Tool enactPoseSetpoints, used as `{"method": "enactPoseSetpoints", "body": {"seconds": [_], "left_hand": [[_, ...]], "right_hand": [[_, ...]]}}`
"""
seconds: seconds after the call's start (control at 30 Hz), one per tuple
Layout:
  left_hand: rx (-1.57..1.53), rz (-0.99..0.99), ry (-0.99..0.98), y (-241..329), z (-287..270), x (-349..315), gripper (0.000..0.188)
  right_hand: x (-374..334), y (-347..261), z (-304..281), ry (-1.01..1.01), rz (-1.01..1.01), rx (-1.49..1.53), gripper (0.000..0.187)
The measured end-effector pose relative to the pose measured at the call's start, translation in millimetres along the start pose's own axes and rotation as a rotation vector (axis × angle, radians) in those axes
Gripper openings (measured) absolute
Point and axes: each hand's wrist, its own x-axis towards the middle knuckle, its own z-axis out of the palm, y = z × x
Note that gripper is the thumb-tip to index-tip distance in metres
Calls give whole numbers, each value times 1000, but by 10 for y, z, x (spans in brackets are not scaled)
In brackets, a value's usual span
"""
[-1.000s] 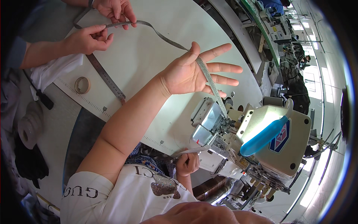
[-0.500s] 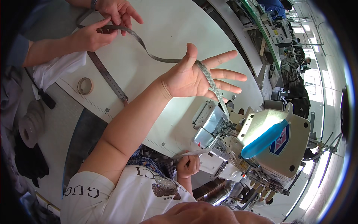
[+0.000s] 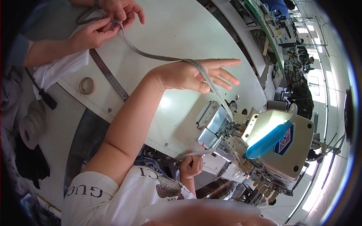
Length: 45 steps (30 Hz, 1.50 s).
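A flat grey woven strap (image 3: pixel 149 55) runs from a co-worker's hands (image 3: pixel 109 26) at upper left to the sewing machine (image 3: pixel 281 143) on the right. It crosses over my left hand (image 3: pixel 190 75), draped near the base of the index finger. That hand is open, fingers stretched out, thumb below the strap. Between the hand and the machine head, the strap slopes down to the needle area. Close to my body, my right hand (image 3: pixel 191 167) is closed by the light strip (image 3: pixel 196 153) that extends from the machine; its fingertips are partly hidden.
On the white table lie a metal ruler (image 3: pixel 109 77) and a roll of tape (image 3: pixel 87 86). White cloth (image 3: pixel 60 69) sits under the co-worker's arm. A blue-covered piece (image 3: pixel 268 141) sticks out over the machine. More machines and people fill the upper right.
My left hand has rolled over, its thumb swinging from above to below, and shifted slightly left. The strap's slack has moved with it. The co-worker's fingers have shifted slightly; my right hand stays put.
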Motion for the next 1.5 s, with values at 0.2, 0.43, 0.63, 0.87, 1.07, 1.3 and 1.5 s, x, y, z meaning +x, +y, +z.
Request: {"method": "enactPoseSetpoints", "body": {"seconds": [0.2, 0.43, 0.63, 0.87, 1.07, 1.3, 1.5], "left_hand": [[54, -8, 0, 53, 23, -9, 72], [132, 3, 13, 58, -7, 11, 44], [79, -233, 304, 65, 61, 5, 46], [-27, -305, 384, 65, 62, 24, 56], [-48, -306, 388, 48, 65, 43, 60], [62, -425, 624, -164, 48, 108, 61], [684, -644, 773, -394, 113, 111, 60]], "right_hand": [[-18, 14, 6, 4, 13, 7, 11], [-15, 20, 4, 4, 23, 17, 11], [-16, 15, 0, -3, 27, 7, 11], [-11, 20, 8, 8, 3, 9, 10], [-20, 41, 20, 25, -6, 12, 10], [-45, 39, 28, 36, 3, -34, 7], [-46, 44, 95, 130, -60, -32, 6]]}}
